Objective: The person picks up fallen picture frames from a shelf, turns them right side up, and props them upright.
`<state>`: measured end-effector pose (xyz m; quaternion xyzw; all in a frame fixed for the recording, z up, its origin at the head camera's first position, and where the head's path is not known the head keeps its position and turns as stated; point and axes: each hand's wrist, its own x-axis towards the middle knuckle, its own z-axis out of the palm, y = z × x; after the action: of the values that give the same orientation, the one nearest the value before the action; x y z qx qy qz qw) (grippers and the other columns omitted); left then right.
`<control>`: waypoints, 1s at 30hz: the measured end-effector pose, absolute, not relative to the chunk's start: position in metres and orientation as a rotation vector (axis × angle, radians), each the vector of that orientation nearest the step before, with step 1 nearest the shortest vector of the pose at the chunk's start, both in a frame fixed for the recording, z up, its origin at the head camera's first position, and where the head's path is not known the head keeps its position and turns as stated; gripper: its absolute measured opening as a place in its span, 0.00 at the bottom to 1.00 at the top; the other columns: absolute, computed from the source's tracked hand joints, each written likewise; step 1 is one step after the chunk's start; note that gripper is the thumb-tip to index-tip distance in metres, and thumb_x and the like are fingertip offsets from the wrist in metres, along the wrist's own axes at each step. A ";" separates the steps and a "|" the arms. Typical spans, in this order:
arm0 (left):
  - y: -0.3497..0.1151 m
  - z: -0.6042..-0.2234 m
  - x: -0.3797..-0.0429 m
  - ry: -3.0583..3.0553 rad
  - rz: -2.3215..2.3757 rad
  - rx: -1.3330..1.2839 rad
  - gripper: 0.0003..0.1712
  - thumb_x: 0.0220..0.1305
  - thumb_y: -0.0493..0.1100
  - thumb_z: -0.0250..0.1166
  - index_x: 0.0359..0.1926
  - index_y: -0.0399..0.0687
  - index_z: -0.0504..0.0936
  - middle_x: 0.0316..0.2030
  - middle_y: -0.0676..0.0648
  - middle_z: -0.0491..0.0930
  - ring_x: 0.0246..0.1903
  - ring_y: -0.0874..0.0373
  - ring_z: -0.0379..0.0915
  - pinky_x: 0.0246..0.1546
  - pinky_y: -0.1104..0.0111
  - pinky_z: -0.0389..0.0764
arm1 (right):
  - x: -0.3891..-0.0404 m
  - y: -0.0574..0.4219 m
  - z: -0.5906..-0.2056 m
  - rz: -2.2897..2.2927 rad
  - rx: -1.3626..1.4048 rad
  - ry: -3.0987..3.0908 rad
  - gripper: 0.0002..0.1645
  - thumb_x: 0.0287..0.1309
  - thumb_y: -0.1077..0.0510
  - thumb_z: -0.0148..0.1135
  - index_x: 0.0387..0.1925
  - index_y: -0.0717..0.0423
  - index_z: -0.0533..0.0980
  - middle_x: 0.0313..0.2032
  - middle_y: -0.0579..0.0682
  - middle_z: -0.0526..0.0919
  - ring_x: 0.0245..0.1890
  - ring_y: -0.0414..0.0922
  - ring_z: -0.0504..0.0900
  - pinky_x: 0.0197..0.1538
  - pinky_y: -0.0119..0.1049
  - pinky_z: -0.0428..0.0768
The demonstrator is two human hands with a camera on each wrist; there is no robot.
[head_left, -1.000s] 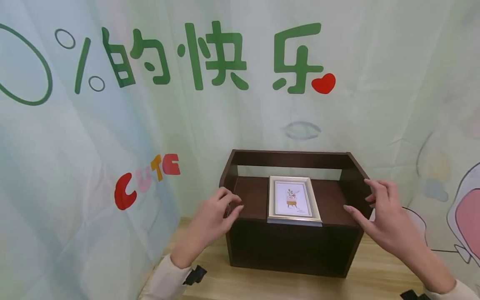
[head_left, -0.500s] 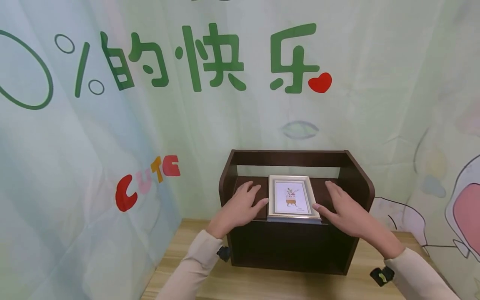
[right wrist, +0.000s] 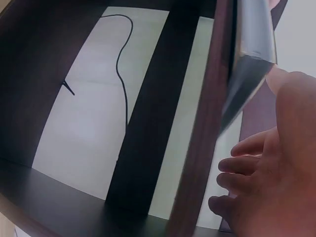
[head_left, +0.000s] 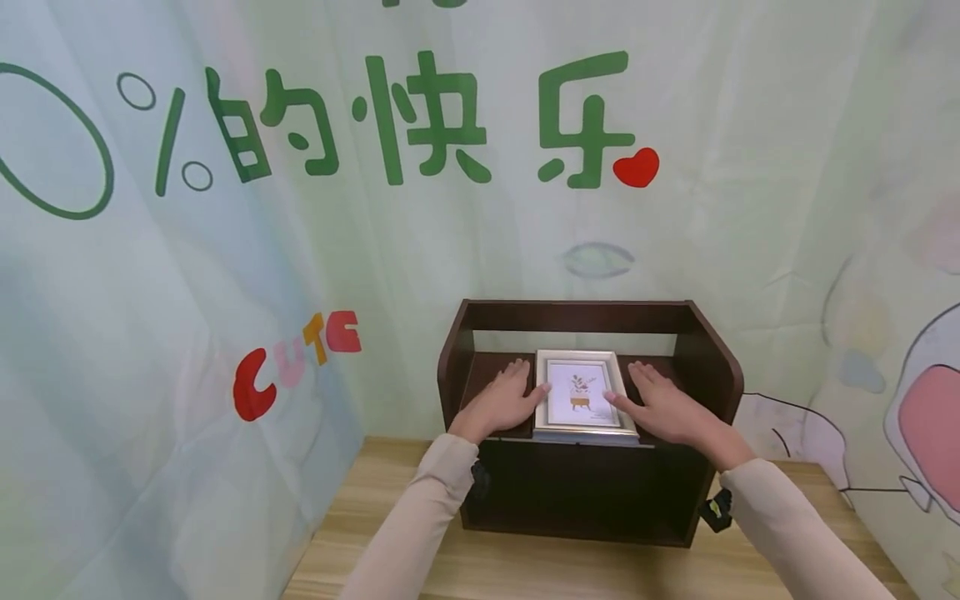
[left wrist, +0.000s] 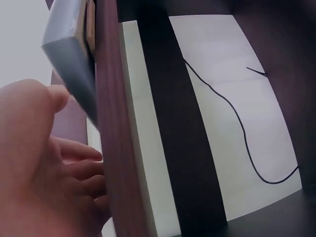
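Observation:
A silver-edged picture frame [head_left: 581,395] with a plant drawing lies face up on the upper board of a dark brown wooden shelf [head_left: 577,317]. My left hand [head_left: 501,402] is at its left side, fingers extended over the board and thumb at the frame's left border. On the opposite side, my right hand [head_left: 667,410] has straight fingers pointing away and its thumb over the right border. Both wrist views show the thumbs by the side of the picture frame [left wrist: 69,54], with the other fingers [right wrist: 237,182] at the board. Neither hand curls round the frame.
The shelf stands on a light wood table [head_left: 375,500]. Raised side panels [head_left: 712,354] flank the upper board. Behind hangs a pale printed curtain [head_left: 480,242] with green characters. Below the board is an open compartment [head_left: 577,492].
Both hands have come inward from the shelf's outer sides to the two sides of the picture frame, and their fingers have straightened. The frame rests in the same place on the shelf.

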<state>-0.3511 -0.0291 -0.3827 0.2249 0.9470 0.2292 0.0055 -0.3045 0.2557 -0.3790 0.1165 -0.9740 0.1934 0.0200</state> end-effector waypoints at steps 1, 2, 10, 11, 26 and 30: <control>-0.028 -0.383 -0.352 2.966 0.729 0.692 0.45 0.82 0.63 0.47 0.81 0.33 0.54 0.82 0.34 0.53 0.84 0.41 0.48 0.84 0.52 0.55 | -0.307 0.255 -0.380 0.598 0.357 -3.021 0.62 0.73 0.25 0.46 0.79 0.75 0.50 0.80 0.75 0.51 0.82 0.72 0.48 0.81 0.69 0.49; -0.027 -0.384 -0.353 2.965 0.739 0.684 0.45 0.82 0.63 0.47 0.81 0.32 0.55 0.82 0.34 0.54 0.83 0.41 0.49 0.84 0.51 0.55 | -0.308 0.254 -0.382 0.598 0.350 -3.021 0.62 0.73 0.25 0.46 0.79 0.76 0.51 0.80 0.75 0.51 0.82 0.72 0.48 0.81 0.70 0.48; -0.028 -0.389 -0.360 2.962 0.784 0.655 0.41 0.82 0.61 0.48 0.79 0.32 0.62 0.80 0.34 0.61 0.82 0.41 0.53 0.83 0.51 0.58 | -0.314 0.250 -0.389 0.617 0.314 -2.991 0.55 0.76 0.29 0.47 0.77 0.74 0.58 0.79 0.74 0.56 0.82 0.71 0.48 0.80 0.73 0.44; -0.028 -0.389 -0.361 2.962 0.788 0.659 0.41 0.82 0.61 0.48 0.78 0.33 0.62 0.79 0.34 0.62 0.82 0.41 0.54 0.83 0.51 0.58 | -0.314 0.250 -0.389 0.632 0.317 -2.987 0.54 0.76 0.30 0.47 0.77 0.73 0.59 0.79 0.74 0.56 0.82 0.71 0.48 0.80 0.72 0.44; -0.026 -0.392 -0.360 2.920 1.002 0.753 0.32 0.81 0.55 0.55 0.75 0.39 0.72 0.73 0.38 0.74 0.75 0.44 0.68 0.74 0.50 0.73 | -0.312 0.250 -0.393 0.686 0.350 -2.876 0.40 0.73 0.42 0.61 0.70 0.71 0.71 0.80 0.72 0.56 0.82 0.72 0.45 0.77 0.74 0.56; -0.026 -0.387 -0.357 2.907 1.060 0.719 0.34 0.81 0.55 0.56 0.77 0.40 0.69 0.76 0.39 0.70 0.59 0.49 0.81 0.61 0.55 0.82 | -0.308 0.251 -0.389 0.740 0.297 -2.888 0.43 0.72 0.39 0.61 0.72 0.67 0.71 0.76 0.71 0.64 0.81 0.72 0.48 0.74 0.74 0.61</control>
<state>-0.3566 -0.0263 -0.3867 0.2263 0.9150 0.3336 -0.0174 -0.3080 0.2511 -0.3891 0.0987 -0.9614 0.2463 0.0728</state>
